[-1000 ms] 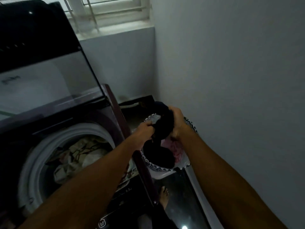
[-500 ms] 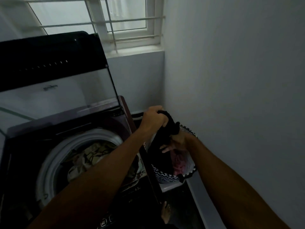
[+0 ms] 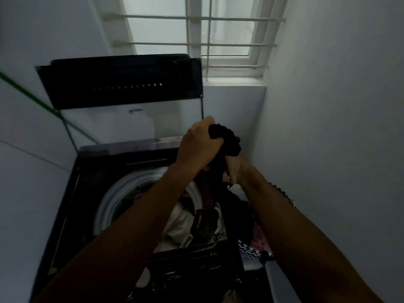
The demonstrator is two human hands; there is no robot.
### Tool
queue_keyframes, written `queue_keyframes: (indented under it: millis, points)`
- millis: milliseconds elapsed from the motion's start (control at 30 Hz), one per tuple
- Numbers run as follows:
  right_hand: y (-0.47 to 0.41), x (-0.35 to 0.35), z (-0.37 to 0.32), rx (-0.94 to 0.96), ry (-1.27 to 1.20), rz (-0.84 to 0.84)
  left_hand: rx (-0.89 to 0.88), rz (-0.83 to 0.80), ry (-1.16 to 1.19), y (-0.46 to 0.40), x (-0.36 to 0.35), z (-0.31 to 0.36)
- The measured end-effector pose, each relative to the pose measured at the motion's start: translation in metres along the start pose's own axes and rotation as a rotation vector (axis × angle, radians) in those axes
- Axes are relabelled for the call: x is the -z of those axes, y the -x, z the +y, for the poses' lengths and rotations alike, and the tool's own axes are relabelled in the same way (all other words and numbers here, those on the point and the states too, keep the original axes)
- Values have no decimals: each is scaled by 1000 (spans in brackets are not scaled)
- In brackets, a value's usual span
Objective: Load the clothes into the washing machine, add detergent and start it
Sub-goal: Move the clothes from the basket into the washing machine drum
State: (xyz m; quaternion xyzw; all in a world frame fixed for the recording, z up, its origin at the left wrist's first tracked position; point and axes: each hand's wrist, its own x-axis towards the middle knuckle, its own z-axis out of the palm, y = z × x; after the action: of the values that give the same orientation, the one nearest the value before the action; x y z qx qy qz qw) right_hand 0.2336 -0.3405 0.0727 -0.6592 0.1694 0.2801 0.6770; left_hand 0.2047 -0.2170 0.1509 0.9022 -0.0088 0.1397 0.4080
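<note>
A dark top-loading washing machine (image 3: 72, 215) stands at the lower left with its glass lid (image 3: 122, 99) raised. Its white drum rim (image 3: 109, 204) shows pale clothes (image 3: 179, 221) inside. My left hand (image 3: 197, 145) is shut on the top of a black garment (image 3: 227, 141), held high over the machine's right edge. My right hand (image 3: 235, 169) grips the same garment just below. The cloth hangs down to a patterned laundry basket (image 3: 249, 250) on the right, where pink clothes (image 3: 260, 239) lie.
A grey wall (image 3: 338, 127) rises close on the right. A barred window (image 3: 196, 31) sits above the lid. The machine's control panel (image 3: 192, 272) runs along its near edge. A bare foot (image 3: 229, 297) shows on the dark floor below.
Both hands have lifted the black garment up out of the basket and leftward toward the drum. The camera has tilted up, showing more of the window.
</note>
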Motion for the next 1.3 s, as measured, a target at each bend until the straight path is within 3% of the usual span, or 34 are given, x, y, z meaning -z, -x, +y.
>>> queue_keyframes:
  millis: [233, 467, 733, 900, 1033, 1167, 1300]
  points:
    - [-3, -96, -1, -81, 33, -150, 67, 132, -261, 5, 61, -45]
    - [-23, -127, 50, -125, 215, -391, 317, -148, -337, 35, 49, -117]
    - [-41, -96, 71, -283, 516, -270, 516, -459, -458, 60, 7, -152]
    - [-45, -77, 62, -298, 578, -292, 301, -403, -704, 52, -6, -137]
    - [-33, -59, 44, -106, 636, -278, 302, -518, -479, 35, -28, -111]
    - [-34, -18, 37, 203, 662, 7, 237, -479, -280, 34, -59, -84]
    - [-41, 40, 53, 239, 488, 214, 121, -506, -181, 37, -91, -63]
